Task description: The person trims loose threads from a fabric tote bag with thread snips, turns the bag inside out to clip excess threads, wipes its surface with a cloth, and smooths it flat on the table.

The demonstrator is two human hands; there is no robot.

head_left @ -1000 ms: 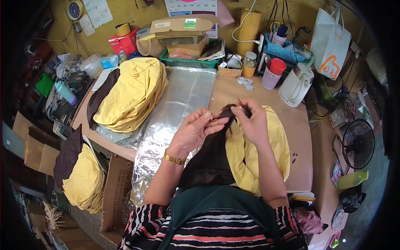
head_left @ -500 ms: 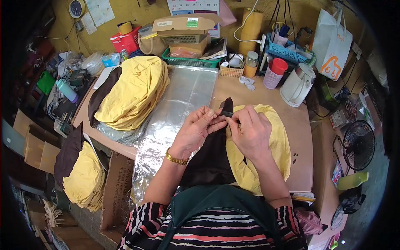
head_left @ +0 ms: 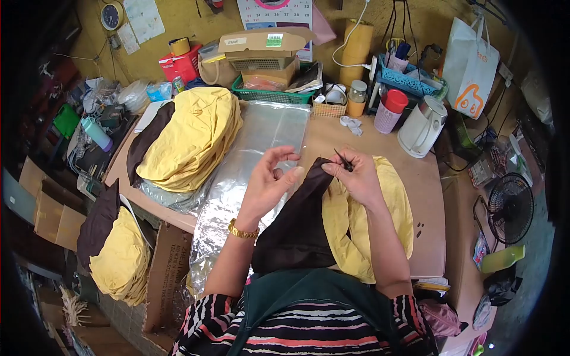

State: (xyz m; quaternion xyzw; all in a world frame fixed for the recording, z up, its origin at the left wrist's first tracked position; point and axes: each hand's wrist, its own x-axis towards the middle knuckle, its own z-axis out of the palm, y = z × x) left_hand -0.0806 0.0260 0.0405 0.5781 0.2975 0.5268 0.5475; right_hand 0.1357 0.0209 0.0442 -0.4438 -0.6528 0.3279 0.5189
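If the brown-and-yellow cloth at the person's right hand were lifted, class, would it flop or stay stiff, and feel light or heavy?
The cloth would probably flop, as its yellow part lies in loose folds. It is likely light: the right hand merely pinches its dark tip.

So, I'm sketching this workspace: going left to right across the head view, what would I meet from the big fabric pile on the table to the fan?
Yellow-and-dark fabric pile → left hand → right hand, pinching the dark cloth by its tip → white kettle → black fan.
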